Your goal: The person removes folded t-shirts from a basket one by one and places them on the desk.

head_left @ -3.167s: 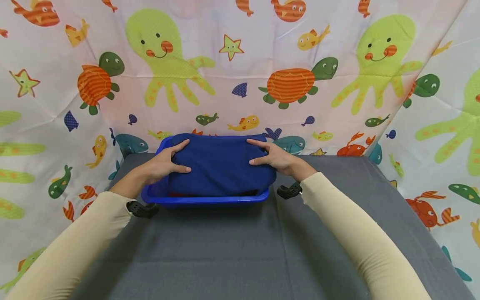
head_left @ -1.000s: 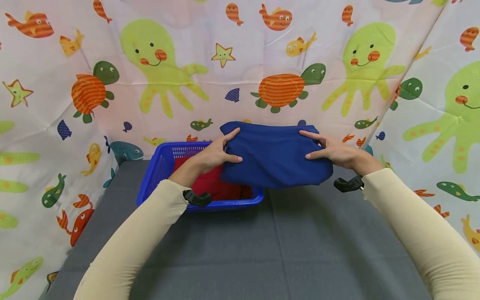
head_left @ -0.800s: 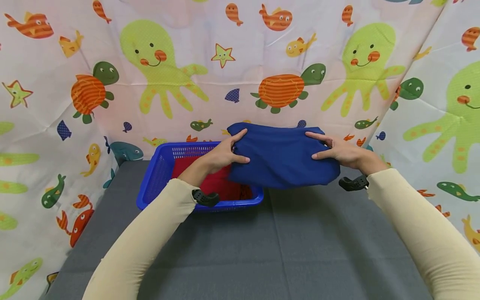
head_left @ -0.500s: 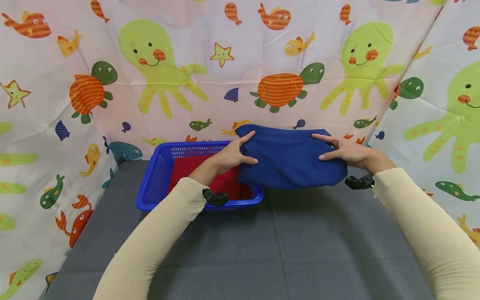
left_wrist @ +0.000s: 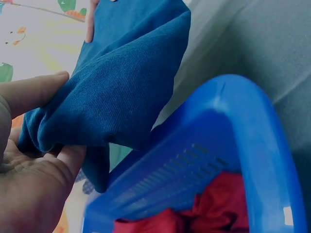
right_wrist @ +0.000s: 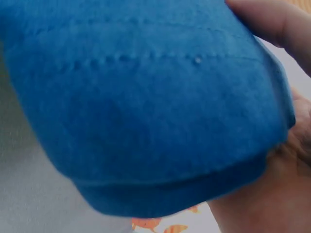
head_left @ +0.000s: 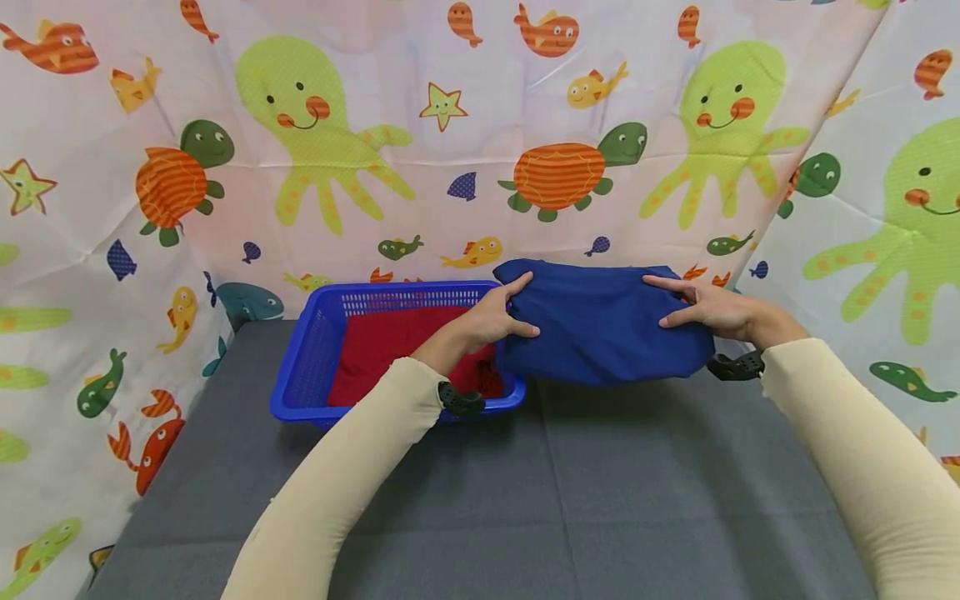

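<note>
Between my two hands hangs a folded blue garment (head_left: pixel 603 325), held above the table just right of the basket. My left hand (head_left: pixel 491 321) grips its left end, thumb on the near face and the other fingers tucked behind. At the opposite end my right hand (head_left: pixel 716 312) pinches it in the same way. Rows of stitching show on the garment (right_wrist: pixel 150 111) in the right wrist view. A blue plastic basket (head_left: pixel 311 412) stands below my left forearm, with red cloth (head_left: pixel 397 337) inside. The left wrist view shows the basket rim (left_wrist: pixel 262 136) close beneath the garment.
A grey cloth covers the table (head_left: pixel 480 517). Behind it and at both sides hang white curtains (head_left: pixel 480 67) printed with sea animals. Black straps (head_left: pixel 459 400) sit on both wrists. A small dark patterned patch (head_left: pixel 489 379) lies at the basket's right end.
Both hands have lifted the blue garment out of the basket and carried it right, uncovering the red cloth. Over the last half second it has moved farther right and slightly down.
</note>
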Demonstrator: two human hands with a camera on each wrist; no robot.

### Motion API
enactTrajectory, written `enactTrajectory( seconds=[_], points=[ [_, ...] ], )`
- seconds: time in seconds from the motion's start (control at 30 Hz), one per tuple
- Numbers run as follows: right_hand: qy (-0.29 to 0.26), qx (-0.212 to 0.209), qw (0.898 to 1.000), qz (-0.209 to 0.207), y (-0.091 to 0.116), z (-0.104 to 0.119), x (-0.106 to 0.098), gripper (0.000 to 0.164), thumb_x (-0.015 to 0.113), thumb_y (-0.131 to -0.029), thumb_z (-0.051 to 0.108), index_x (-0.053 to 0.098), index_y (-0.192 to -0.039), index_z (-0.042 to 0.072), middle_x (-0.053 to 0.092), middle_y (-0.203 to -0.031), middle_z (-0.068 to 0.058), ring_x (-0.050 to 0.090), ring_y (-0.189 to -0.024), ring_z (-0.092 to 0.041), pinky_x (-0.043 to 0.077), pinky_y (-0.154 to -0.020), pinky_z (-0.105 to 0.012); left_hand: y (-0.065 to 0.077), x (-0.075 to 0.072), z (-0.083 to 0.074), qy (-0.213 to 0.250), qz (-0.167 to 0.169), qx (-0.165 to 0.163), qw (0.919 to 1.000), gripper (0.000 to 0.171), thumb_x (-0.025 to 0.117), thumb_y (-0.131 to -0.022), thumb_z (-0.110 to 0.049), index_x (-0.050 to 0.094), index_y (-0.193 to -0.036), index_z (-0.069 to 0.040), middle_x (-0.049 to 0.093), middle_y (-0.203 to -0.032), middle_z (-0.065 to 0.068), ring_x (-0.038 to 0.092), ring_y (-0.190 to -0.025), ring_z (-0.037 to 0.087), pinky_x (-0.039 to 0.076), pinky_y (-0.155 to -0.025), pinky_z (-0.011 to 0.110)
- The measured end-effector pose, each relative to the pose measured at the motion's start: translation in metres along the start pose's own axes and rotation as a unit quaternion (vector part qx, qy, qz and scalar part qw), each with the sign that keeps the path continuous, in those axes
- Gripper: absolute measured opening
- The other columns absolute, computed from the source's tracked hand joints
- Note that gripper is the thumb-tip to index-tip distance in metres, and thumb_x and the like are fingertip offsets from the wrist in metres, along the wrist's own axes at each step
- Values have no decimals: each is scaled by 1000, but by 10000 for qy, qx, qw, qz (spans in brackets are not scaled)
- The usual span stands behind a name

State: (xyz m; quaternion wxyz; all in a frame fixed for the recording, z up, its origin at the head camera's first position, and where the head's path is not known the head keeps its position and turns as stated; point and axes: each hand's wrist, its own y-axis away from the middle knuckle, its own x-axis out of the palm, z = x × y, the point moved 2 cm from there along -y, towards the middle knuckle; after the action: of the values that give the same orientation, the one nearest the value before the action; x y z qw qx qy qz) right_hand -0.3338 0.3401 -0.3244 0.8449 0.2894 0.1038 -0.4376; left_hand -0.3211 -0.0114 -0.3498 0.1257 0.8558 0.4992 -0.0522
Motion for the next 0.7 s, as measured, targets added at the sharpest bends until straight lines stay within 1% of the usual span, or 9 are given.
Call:
enactTrajectory(
  seconds=[0.07, 0.13, 0.3, 0.43, 0.5, 0.53, 0.6, 0.67, 0.7],
  points=[
    [14, 18, 10000, 11, 0, -4, -2, 87, 63, -99, 15, 6, -164, 24, -8, -169, -23, 8, -152, -50, 24, -119, -67, -3, 4, 0, 17, -7, -9, 10000, 97, 73, -88, 0, 20, -163, -33, 15, -170, 11, 24, -155, 35, 32, -120, 59],
    [63, 35, 10000, -1, 1, -7, -5, 87, 63, -99, 15, 5, -164, 23, -9, -169, -24, 7, -152, -51, 23, -119, -68, -8, 9, 1, 38, 4, -4, 10000, 97, 73, -88, 0, 20, -163, -33, 12, -170, 11, 22, -156, 34, 30, -122, 58],
    [70, 84, 9999, -57, 2, -13, -12, 87, 63, -99, 14, 6, -164, 22, -12, -168, -25, 3, -151, -53, 16, -118, -73, -19, 19, 6, 272, 21, -75, 9996, 97, 75, -88, -4, 20, -163, -34, 5, -172, 8, 18, -157, 31, 25, -125, 54],
    [26, 158, 9998, -66, 0, -15, -16, 87, 63, -98, 15, 7, -164, 23, -12, -168, -25, 2, -152, -52, 14, -119, -73, -25, 24, 10, 583, -37, -276, 9979, 96, 78, -87, -11, 23, -162, -34, 7, -172, 8, 22, -156, 32, 25, -125, 54],
    [32, 186, 9998, -72, -1, -16, -17, 86, 63, -99, 16, 7, -164, 23, -12, -168, -25, 1, -152, -53, 13, -119, -73, -27, 26, 12, 671, -92, -363, 9970, 95, 79, -87, -14, 23, -162, -33, 2, -172, 8, 22, -156, 34, 25, -125, 54],
    [39, 216, 9997, -78, -2, -17, -18, 86, 63, -99, 17, 7, -164, 23, -13, -168, -25, 1, -152, -54, 13, -118, -74, -27, 27, 13, 715, -105, -397, 9966, 95, 79, -87, -14, 24, -162, -33, 2, -172, 8, 24, -155, 35, 26, -125, 55],
    [46, 278, 9995, -106, -3, -19, -20, 85, 63, -99, 19, 7, -164, 23, -15, -167, -26, 0, -151, -55, 12, -117, -75, -30, 29, 14, 746, -119, -424, 9962, 95, 79, -87, -16, 23, -162, -33, -1, -172, 8, 25, -155, 36, 26, -125, 54],
    [93, 353, 9992, -166, -4, -21, -24, 84, 62, -100, 22, 7, -163, 24, -16, -167, -27, -1, -150, -58, 11, -116, -77, -32, 31, 14, 680, -126, -447, 9966, 94, 79, -87, -19, 23, -162, -33, -1, -172, 7, 27, -154, 34, 27, -125, 53],
    [114, 397, 9989, -200, -4, -22, -26, 84, 62, -100, 24, 7, -163, 24, -16, -167, -27, 0, -150, -59, 12, -116, -78, -33, 33, 14, 629, -131, -456, 9969, 94, 79, -87, -21, 23, -162, -33, 1, -172, 7, 30, -152, 32, 29, -124, 52]
  ],
)
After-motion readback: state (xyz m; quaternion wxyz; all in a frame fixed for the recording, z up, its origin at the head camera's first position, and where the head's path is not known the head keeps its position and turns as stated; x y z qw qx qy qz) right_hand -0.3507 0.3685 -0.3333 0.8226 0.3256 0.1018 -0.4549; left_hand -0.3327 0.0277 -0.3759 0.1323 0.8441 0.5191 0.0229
